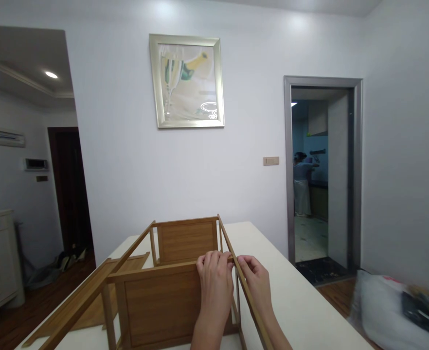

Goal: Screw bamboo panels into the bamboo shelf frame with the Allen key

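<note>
A brown wooden frame (249, 296), like a small shelf unit, stands on the white table (273, 272). Long rails run along both its sides, with a near panel (161, 304) and a far panel (187, 240) set between them. My left hand (214, 287) curls its fingers over the near panel's top edge, close to the right rail. At that same joint, from the rail's outer side, my right hand (256, 282) has thumb and fingers pinched together against the wood. Whatever lies between those right fingertips is too small or hidden to make out.
Loose wooden boards (86, 304) lie on the table at the left. A white wall with a framed picture (153, 80) rises behind it. Beyond a doorway at right, a person (302, 180) stands in another room. A plastic-wrapped bundle (378, 306) sits at lower right.
</note>
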Motion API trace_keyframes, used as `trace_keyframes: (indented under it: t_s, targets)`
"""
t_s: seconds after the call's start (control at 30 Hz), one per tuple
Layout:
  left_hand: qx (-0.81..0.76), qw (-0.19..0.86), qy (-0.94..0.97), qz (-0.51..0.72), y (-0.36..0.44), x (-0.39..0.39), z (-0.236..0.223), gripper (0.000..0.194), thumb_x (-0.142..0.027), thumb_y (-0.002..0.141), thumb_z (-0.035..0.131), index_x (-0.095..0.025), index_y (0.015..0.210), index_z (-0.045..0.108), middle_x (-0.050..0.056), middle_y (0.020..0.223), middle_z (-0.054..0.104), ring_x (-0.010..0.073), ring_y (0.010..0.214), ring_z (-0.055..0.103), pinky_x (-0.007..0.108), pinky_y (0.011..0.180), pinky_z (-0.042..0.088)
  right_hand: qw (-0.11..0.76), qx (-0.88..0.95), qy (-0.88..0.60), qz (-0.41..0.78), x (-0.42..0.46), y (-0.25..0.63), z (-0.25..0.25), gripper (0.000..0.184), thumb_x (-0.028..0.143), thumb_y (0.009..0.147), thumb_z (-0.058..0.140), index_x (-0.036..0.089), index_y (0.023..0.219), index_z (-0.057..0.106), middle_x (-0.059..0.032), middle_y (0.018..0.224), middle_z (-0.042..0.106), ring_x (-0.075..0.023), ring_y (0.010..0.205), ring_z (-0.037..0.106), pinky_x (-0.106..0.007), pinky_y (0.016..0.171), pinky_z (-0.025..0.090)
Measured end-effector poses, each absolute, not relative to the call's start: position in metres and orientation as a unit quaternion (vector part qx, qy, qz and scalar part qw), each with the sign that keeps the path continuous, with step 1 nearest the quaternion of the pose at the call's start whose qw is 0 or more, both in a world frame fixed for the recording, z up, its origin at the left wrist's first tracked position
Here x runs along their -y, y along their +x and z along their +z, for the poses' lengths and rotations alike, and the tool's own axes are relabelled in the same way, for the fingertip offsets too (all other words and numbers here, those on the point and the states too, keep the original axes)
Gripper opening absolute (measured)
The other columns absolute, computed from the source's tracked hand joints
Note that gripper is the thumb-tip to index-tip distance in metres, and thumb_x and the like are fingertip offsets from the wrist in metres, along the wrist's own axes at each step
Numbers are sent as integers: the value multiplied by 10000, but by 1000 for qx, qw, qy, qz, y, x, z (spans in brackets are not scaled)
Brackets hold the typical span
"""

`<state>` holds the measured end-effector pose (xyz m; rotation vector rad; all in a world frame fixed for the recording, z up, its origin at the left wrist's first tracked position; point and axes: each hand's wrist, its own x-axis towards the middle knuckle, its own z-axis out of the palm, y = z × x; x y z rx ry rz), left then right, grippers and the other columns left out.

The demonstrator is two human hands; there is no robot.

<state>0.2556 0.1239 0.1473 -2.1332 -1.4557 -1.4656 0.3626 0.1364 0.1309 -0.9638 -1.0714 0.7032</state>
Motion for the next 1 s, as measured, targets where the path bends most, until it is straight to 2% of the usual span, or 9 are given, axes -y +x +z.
trace_keyframes:
  t_s: [0.27, 0.53, 0.63, 0.8, 1.0]
  targets:
    - [481, 70, -723, -492, 254, -125, 146, 234, -83, 901, 502, -222, 974, 675, 15, 919, 665, 208, 927, 556, 430, 931, 331, 647, 564, -451, 246, -144, 366, 131, 415, 603, 829, 474, 213, 688, 495, 20, 640, 511, -156, 631, 463, -278, 608, 377]
    - [479, 61, -724, -492, 254, -124, 146, 243, -87, 910, 480, -225, 959, 674, 7, 879, 649, 203, 902, 551, 434, 932, 328, 583, 638, -450, 223, -151, 374, 131, 458, 603, 899, 402, 223, 644, 398, 39, 626, 417, -140, 625, 413, -262, 589, 333]
    - [478, 65, -724, -493, 254, -123, 147, 247, -88, 911, 473, -223, 962, 673, 12, 885, 653, 204, 901, 556, 437, 937, 326, 577, 650, -427, 249, -150, 378, 132, 462, 610, 901, 406, 220, 654, 423, 37, 628, 423, -140, 620, 412, -261, 584, 337]
    - [483, 66, -724, -488, 253, -124, 147, 246, -73, 889, 495, -225, 962, 674, 13, 889, 658, 204, 903, 562, 431, 930, 326, 589, 625, -418, 295, -145, 382, 140, 475, 616, 899, 381, 213, 678, 498, 11, 641, 513, -151, 612, 473, -274, 599, 382]
    - [489, 75, -726, -478, 253, -123, 147, 243, -86, 892, 498, -227, 974, 678, 22, 895, 662, 206, 903, 573, 428, 926, 333, 569, 623, -445, 300, -139, 382, 145, 346, 535, 866, 475, 219, 727, 507, 6, 685, 563, -151, 613, 489, -266, 580, 387]
